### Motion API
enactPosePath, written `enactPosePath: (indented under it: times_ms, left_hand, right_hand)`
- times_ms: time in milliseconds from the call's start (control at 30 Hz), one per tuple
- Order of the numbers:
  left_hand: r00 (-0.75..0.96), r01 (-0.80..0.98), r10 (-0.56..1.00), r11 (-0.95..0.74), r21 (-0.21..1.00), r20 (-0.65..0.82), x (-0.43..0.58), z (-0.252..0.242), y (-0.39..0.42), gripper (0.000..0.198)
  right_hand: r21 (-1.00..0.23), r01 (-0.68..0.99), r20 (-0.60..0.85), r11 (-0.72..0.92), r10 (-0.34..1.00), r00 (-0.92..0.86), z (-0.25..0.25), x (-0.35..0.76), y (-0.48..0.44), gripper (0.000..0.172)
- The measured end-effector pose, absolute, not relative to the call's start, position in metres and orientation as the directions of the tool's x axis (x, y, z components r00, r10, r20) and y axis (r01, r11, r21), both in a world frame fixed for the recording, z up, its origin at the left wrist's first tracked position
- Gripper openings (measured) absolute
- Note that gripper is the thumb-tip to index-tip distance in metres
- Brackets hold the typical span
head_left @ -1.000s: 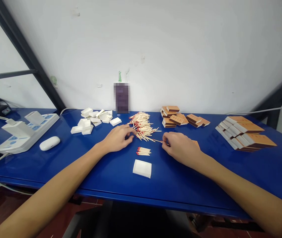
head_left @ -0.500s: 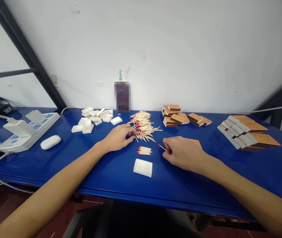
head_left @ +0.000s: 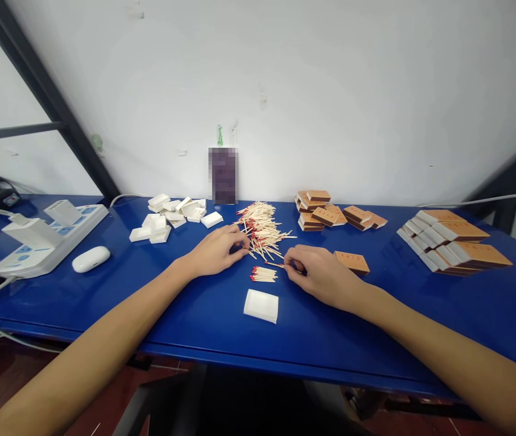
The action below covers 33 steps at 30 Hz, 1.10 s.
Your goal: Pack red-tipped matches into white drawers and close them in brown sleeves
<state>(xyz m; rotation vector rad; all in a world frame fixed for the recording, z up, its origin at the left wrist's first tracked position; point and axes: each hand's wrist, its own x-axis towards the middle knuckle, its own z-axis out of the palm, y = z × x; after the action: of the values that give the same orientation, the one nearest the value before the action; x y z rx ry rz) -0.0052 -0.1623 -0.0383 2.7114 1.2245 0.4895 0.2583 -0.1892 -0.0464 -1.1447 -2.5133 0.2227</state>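
Note:
My right hand (head_left: 319, 272) pinches a match (head_left: 274, 264) between thumb and fingertips, its red head pointing left. Just below that match lies a short row of matches (head_left: 264, 274), heads to the left. My left hand (head_left: 219, 249) has curled fingers at the left edge of a large loose match pile (head_left: 264, 230); what its fingertips hold, if anything, is hidden. Nearer the front edge sits a white matchbox tray (head_left: 261, 306). Partly behind my right hand is an orange matchbox sleeve (head_left: 352, 263).
White matchbox trays (head_left: 176, 212) are heaped at the back left, and orange sleeves (head_left: 326, 212) at the back right. Stacked matchboxes (head_left: 455, 239) stand at the right. A power strip (head_left: 53, 242) and a white earbud case (head_left: 91, 258) occupy the left of the blue table (head_left: 185, 315).
My right hand has moved left with its match, which now lies just above the row. More of the orange sleeve behind it shows. My left hand stays by the pile.

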Motion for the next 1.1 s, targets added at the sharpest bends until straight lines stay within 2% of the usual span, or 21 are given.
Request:
enactPosePath:
  times_ms: [433, 500, 700, 833, 1100]
  left_hand:
    - [0.632, 0.687, 0.733, -0.680, 0.256, 0.252, -0.0024, -0.0366, -0.1650, 0.021]
    - [0.632, 0.688, 0.733, -0.680, 0.252, 0.252, -0.0021, -0.0369, -0.1648, 0.022]
    - [0.630, 0.696, 0.734, -0.679, 0.233, 0.255, -0.0005, -0.0381, -0.1643, 0.023]
    - [0.630, 0.695, 0.730, -0.683, 0.225, 0.265, -0.0008, -0.0403, -0.1624, 0.022]
    - [0.646, 0.688, 0.726, -0.688, 0.231, 0.237, -0.0033, -0.0396, -0.1607, 0.023]
  right_hand:
    - [-0.299, 0.676, 0.300, 0.673, 0.739, -0.603, -0.0518, 0.2562, -0.1850, 0.010]
    - [-0.305, 0.667, 0.307, 0.680, 0.733, -0.607, -0.0524, 0.2559, -0.1851, 0.014]
    - [-0.321, 0.576, 0.320, 0.752, 0.658, -0.681, -0.0521, 0.2551, -0.1850, 0.037]
    - [-0.304, 0.568, 0.298, 0.764, 0.643, -0.705, -0.0510, 0.2531, -0.1836, 0.039]
    - [-0.361, 0.623, 0.289, 0.693, 0.719, -0.632, -0.0501, 0.2519, -0.1835, 0.036]
